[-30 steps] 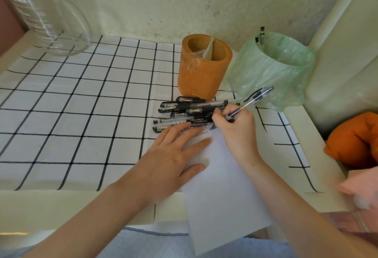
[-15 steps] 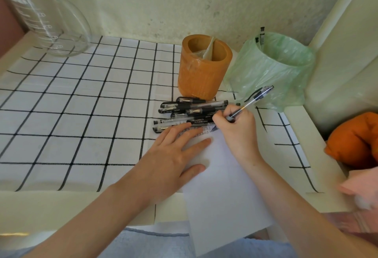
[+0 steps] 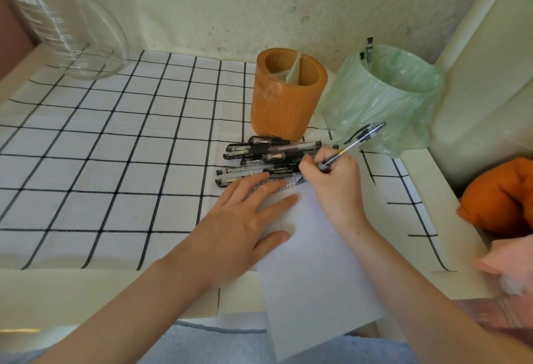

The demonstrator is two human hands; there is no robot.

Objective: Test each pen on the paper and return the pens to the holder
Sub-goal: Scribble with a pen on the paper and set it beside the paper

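both hands (image 3: 245, 228) on paper (image 3: 311, 262) (right grips pen (image 3: 353, 144)).

Speckled pale wall (image 3: 259, 2), grid-patterned tablecloth (image 3: 101, 147), daylight

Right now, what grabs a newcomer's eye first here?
The right hand writing with a pen at the top of the white paper, which the left hand presses flat. Just beyond lies a pile of black pens, in front of the orange holder.
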